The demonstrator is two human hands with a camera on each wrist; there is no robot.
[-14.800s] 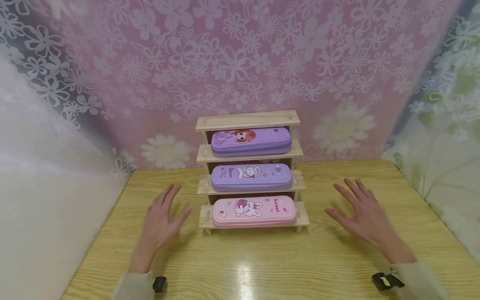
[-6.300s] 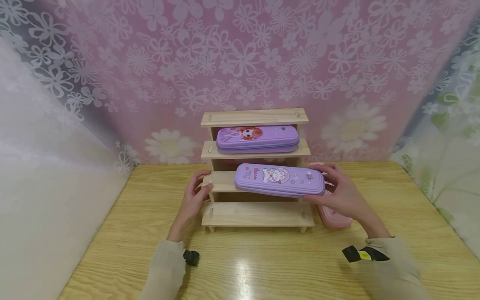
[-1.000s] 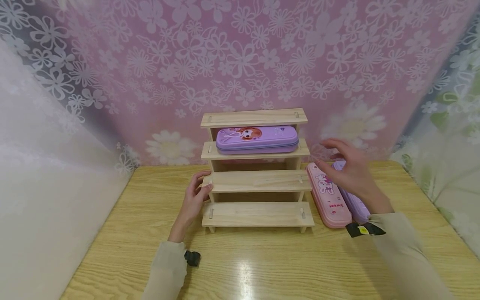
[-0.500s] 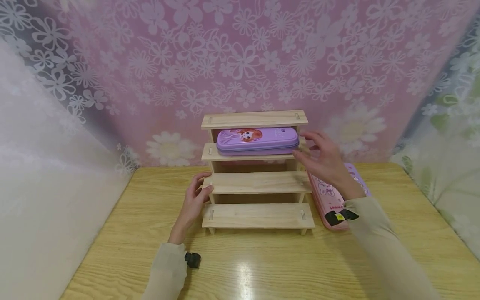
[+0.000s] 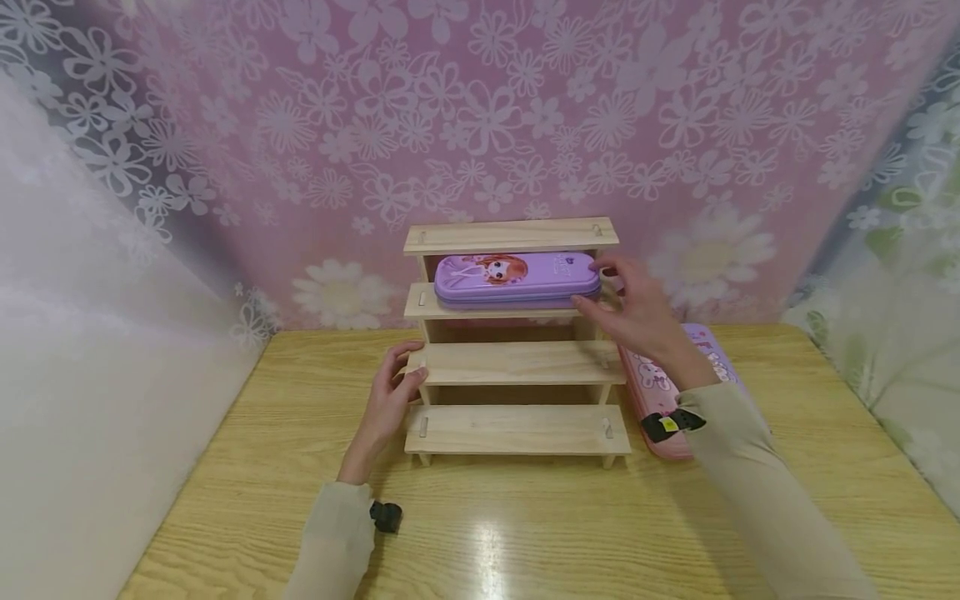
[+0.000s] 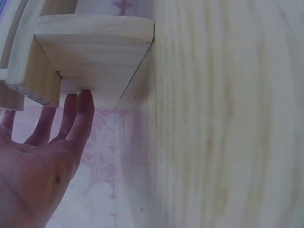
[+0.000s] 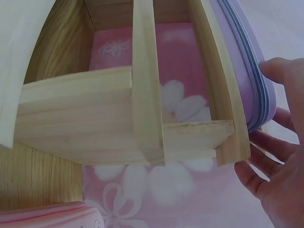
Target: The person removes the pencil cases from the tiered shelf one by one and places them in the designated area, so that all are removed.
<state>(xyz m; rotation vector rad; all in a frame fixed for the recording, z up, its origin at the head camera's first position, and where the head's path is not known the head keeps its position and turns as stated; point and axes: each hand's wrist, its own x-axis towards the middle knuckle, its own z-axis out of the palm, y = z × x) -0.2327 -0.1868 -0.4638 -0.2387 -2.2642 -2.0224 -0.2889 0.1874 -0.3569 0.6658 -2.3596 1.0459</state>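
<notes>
A stepped wooden shelf [image 5: 517, 430] stands mid-table. On its tier just under the top board lies a purple pencil case [image 5: 517, 278] with a red-haired girl printed on the lid. My right hand [image 5: 637, 312] grips the right end of this case, thumb at the front zipper and fingers at the back; in the right wrist view the thumb lies against the zipper side of the purple case [image 7: 244, 71]. My left hand [image 5: 386, 400] holds the left end of the shelf's second-lowest board, and in the left wrist view its fingertips [image 6: 85, 97] rest against the shelf's side.
Right of the shelf, a pink pencil case [image 5: 647, 392] and a lavender one [image 5: 712, 346] lie side by side on the wooden table [image 5: 480, 533], partly hidden by my right arm. A pink floral curtain [image 5: 480, 125] hangs close behind the shelf.
The pink and lavender cases have gone from the two lower tiers to the table at right. My right hand has since moved left onto the purple case; the left hand keeps its hold.
</notes>
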